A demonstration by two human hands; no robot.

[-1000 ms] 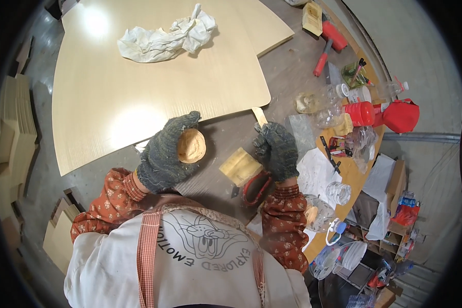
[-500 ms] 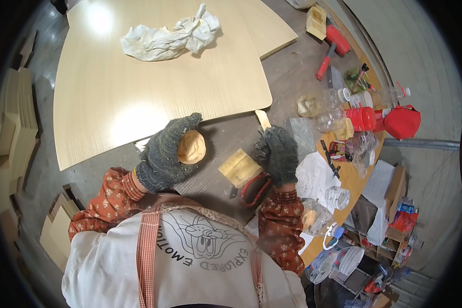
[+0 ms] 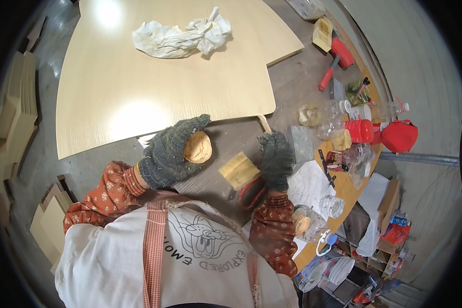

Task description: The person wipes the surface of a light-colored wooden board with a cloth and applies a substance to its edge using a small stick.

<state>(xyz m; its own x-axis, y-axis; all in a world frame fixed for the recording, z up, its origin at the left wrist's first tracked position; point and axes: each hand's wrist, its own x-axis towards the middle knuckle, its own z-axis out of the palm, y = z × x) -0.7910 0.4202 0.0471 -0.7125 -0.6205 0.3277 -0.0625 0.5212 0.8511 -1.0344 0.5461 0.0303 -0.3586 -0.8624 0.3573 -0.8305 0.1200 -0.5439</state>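
In my gloved left hand (image 3: pixel 167 154) is a small round container of tan paste (image 3: pixel 197 147), its open face toward me. The fingers wrap round its far side. My right hand (image 3: pixel 276 161), in a dark knitted glove, is closed on a narrow tan strip (image 3: pixel 264 123), perhaps a spatula. The strip's far end is at the near right edge of a pale wood-grain board (image 3: pixel 190 87); whether it touches cannot be told. Beside the right wrist lie a yellowish square sheet (image 3: pixel 239 171) and something with a red looped handle (image 3: pixel 252 194).
A crumpled white cloth (image 3: pixel 182 38) rests on the board. To the right are a red-handled tool (image 3: pixel 328 74), clear bottles (image 3: pixel 329 123), a red jar (image 3: pixel 359 131), white paper (image 3: pixel 313 187) and a grey block (image 3: pixel 302 143). Stacked panels (image 3: pixel 23 108) stand at the left.
The strip has turned and now shows a narrower side at the board's edge. My right hand has shifted slightly down and left in view. The left hand still holds the container.
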